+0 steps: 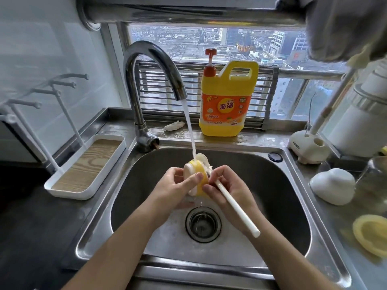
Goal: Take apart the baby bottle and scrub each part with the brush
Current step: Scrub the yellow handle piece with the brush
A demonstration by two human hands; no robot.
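Note:
Over the middle of the steel sink point(272, 197), my left hand point(178, 183) grips a yellow bottle collar with its pale teat point(198, 174). Water from the tap point(150, 59) runs onto it. My right hand point(230, 189) holds the white handle of the bottle brush point(236, 208); its pale sponge head sits inside the collar and shows beyond it. On the counter to the right lie a white dome cap point(333, 185) and a yellow ring part point(370, 233). The clear bottle body point(374, 170) is at the far right, blurred.
A yellow detergent jug point(226, 101) with a red pump stands behind the sink. A white drying rack with pegs and a wood-look tray point(88, 166) is on the left. A white brush stand point(307, 147) is at the back right. The drain strainer point(203, 223) lies below my hands.

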